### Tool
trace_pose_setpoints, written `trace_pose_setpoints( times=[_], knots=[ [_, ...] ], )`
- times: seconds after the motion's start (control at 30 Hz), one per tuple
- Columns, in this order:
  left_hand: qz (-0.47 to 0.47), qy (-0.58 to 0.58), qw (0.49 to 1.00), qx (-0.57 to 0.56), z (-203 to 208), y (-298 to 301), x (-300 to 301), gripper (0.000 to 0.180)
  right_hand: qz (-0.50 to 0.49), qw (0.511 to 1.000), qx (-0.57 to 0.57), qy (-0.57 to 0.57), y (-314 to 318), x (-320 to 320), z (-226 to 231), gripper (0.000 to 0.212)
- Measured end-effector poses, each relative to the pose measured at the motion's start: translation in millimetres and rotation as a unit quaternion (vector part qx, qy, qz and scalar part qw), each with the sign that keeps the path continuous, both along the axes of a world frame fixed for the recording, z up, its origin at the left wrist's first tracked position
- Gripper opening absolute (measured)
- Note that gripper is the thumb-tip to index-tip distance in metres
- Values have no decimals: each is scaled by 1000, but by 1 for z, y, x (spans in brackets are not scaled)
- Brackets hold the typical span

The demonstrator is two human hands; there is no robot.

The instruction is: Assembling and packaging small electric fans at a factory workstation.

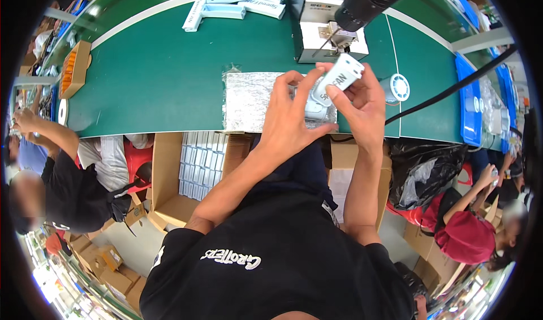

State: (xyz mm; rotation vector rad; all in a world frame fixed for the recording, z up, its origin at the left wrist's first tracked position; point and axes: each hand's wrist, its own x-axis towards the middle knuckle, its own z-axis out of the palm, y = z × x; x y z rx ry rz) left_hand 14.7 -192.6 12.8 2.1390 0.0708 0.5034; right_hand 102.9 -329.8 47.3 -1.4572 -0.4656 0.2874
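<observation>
My right hand (365, 102) pinches a pale blue plastic casing (338, 81) with dark lettering and small holes in its end, tilted above the bench edge. Close by on the left, my left hand (291, 111) has its thumb and index finger spread apart. Its index fingertip comes near the casing's upper end; whether it touches is unclear. Between the hands, another pale blue part (315, 111) shows over a silvery, crinkled mat (246, 102). My left hand and the casing partly cover that part.
A white machine (325, 31) stands ahead beneath a black hose (367, 6). Several casings (226, 10) lie far left. A wire spool (397, 88) sits right, near a black cable (435, 99). A carton of casings (201, 164) stands below the bench. Co-workers sit both sides.
</observation>
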Motion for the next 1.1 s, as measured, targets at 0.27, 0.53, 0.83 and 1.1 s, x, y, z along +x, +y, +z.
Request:
trace_pose_setpoints(
  times=[0.27, 0.53, 0.83, 1.1],
  knots=[
    [-123, 43, 989, -67, 3, 49, 8, 73, 23, 999, -22, 30, 6, -2, 4, 52],
    [-108, 45, 988, -98, 0, 56, 9, 73, 3, 996, -64, -54, 12, 3, 2, 37],
    [-136, 36, 982, -126, -4, 62, 7, 70, 32, 989, -84, -116, 7, 0, 0, 35],
    [-123, 50, 981, -142, 0, 59, 5, 71, 33, 974, -147, -172, 7, -1, 10, 33]
  ],
)
